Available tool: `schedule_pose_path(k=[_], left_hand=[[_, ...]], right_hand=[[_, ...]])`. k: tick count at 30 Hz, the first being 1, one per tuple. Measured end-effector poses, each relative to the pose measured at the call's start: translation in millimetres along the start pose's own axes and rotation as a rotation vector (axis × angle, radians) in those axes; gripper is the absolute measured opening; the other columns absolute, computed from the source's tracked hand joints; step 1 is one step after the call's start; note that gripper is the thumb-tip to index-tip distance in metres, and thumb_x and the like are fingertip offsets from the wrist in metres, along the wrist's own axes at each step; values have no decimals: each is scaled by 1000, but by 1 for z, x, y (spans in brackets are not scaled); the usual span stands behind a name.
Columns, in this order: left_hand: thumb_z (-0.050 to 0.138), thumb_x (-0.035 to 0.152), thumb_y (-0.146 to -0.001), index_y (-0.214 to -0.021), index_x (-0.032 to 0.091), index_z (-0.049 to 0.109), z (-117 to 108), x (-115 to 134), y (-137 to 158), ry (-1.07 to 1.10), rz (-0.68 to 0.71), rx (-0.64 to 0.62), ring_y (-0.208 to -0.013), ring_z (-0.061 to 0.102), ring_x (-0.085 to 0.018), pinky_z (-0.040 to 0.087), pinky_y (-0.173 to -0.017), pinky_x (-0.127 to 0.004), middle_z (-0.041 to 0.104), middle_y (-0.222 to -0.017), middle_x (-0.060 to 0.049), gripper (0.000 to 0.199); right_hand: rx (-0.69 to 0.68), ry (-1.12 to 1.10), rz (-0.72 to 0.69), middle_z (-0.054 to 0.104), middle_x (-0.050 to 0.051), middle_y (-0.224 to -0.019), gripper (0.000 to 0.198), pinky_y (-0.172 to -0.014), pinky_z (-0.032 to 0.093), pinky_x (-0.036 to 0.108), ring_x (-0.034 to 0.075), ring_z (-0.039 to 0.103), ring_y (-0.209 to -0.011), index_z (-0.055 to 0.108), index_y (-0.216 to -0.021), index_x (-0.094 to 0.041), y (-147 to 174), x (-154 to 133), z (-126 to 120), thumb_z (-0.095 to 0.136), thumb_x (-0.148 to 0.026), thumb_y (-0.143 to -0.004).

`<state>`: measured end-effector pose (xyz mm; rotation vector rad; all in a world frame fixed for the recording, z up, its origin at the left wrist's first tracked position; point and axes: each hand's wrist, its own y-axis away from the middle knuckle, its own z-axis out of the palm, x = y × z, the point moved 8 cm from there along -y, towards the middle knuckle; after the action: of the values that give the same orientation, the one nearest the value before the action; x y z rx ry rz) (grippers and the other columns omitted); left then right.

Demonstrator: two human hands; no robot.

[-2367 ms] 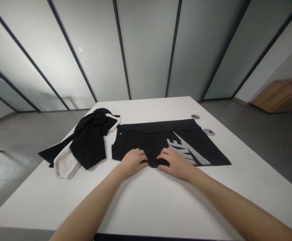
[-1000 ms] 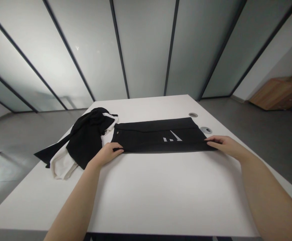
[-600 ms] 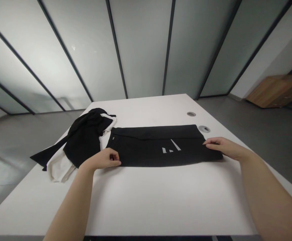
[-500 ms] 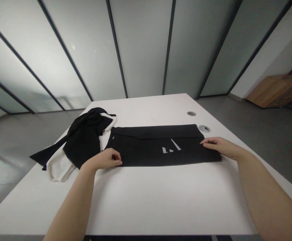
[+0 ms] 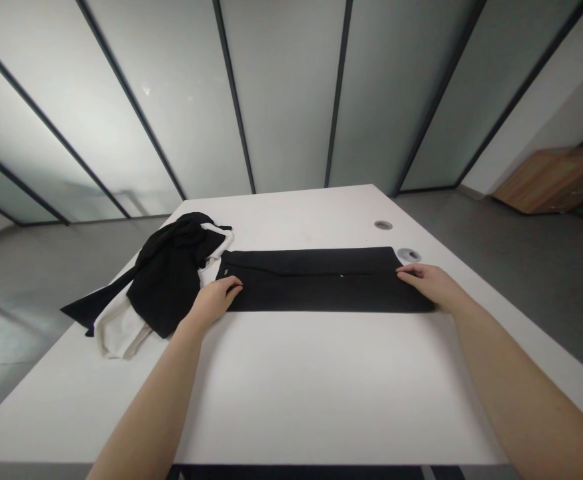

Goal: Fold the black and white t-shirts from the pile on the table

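1. Your black garment (image 5: 321,293) lies on the white table (image 5: 341,387), in front of you and midway across, as a long, low strip running from left to right.
2. Its near and far portions are folded inward. Their edges lie close together along a line across the strip, with a small pale spot showing on that line, right of centre.
3. Your left hand (image 5: 216,298) is at the strip's left end. Thumb and fingertips are drawn together on the cloth, pinching the near portion; the inner fingers are partly hidden from view.
4. Your right hand (image 5: 434,285) is at the opposite end. Thumb and forefinger are clamped on the near portion's edge, at its right corner; the palm side cannot be seen.
5. Your forearms reach in from the lower corners, well apart, with bare tabletop between them.
6. A crumpled black cloth (image 5: 169,283) lies to the left, just beside your left hand. White fabric (image 5: 116,330) shows from beneath it on the near side and again at its far right edge.
7. Two round grommets (image 5: 409,255) sit in the tabletop on the right, the nearer one just beyond your right hand.
8. Frosted panels (image 5: 291,100) stand behind the table; a wooden cabinet (image 5: 556,180) is at far right.
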<state>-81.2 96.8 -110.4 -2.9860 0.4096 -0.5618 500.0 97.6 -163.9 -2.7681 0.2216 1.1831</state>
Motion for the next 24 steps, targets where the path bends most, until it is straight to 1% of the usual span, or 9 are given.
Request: schedule_pose_path(k=[3, 6, 10, 12, 14, 16, 18, 21, 24], left_hand=[[52, 41, -104, -108, 27, 74, -4, 0, -2, 37, 36, 89, -101, 76, -28, 55, -87, -35, 81, -110, -5, 26], [53, 41, -104, -109, 28, 74, -6, -2, -5, 20, 17, 145, -101, 76, -28, 55, -87, -35, 82, -110, -4, 26], [54, 40, -103, -109, 27, 76, 2, -5, -10, -50, -45, 84, -99, 76, -30, 55, -83, -36, 82, -109, -6, 26], [56, 44, -102, -107, 27, 77, 2, -7, -10, -22, -42, 53, -97, 76, -29, 55, -84, -36, 82, -107, -6, 28], [64, 53, -97, -109, 27, 79, 0, -8, -8, 50, -13, 2, -96, 76, -29, 55, -86, -36, 82, -106, -6, 32], [74, 59, -88, -109, 26, 79, -4, -7, -3, 120, 20, -57, -97, 75, -29, 55, -88, -36, 82, -107, -6, 39], [77, 60, -85, -102, 25, 79, -7, -3, 4, 162, 60, -115, -96, 74, -28, 54, -88, -36, 81, -105, -6, 39], [70, 59, -91, -90, 24, 76, -10, 6, 10, 217, 110, -166, -89, 71, -25, 53, -83, -34, 79, -95, -4, 35], [58, 59, -99, -91, 23, 73, -9, 4, 8, 251, 72, -146, -84, 68, -23, 50, -78, -33, 76, -91, -3, 39]], right_hand=[[37, -75, 94, 78, 8, -82, 43, -63, 50, 34, 27, 71, -75, 80, -99, -19, 1, 6, 0, 71, -55, -78], [96, -25, 99, 77, 8, -83, 38, -67, 49, 36, 27, 70, -78, 80, -94, -20, -1, 4, -3, 70, -52, -77], [172, 188, 52, 74, 6, -77, 29, -68, 45, 37, 28, 67, -75, 79, -86, -23, -9, -1, -7, 69, -48, -76], [192, 237, 30, 74, 7, -78, 27, -69, 45, 37, 28, 66, -77, 78, -84, -24, -10, -4, -9, 69, -47, -75], [167, 199, 20, 75, 7, -80, 28, -71, 47, 38, 28, 67, -78, 77, -83, -23, -8, -5, -8, 67, -48, -75], [114, 114, 16, 76, 7, -81, 31, -72, 49, 38, 28, 68, -78, 76, -84, -22, -5, -6, -5, 66, -51, -76], [78, 55, 22, 76, 7, -80, 34, -71, 50, 38, 27, 68, -75, 76, -85, -22, -2, -5, -5, 66, -53, -77], [77, 52, 22, 76, 7, -80, 35, -72, 51, 38, 28, 68, -75, 76, -86, -21, 1, -5, -8, 67, -54, -77], [89, 95, 25, 77, 8, -82, 33, -73, 52, 39, 28, 69, -76, 77, -88, -21, -1, -5, -10, 67, -51, -78]])
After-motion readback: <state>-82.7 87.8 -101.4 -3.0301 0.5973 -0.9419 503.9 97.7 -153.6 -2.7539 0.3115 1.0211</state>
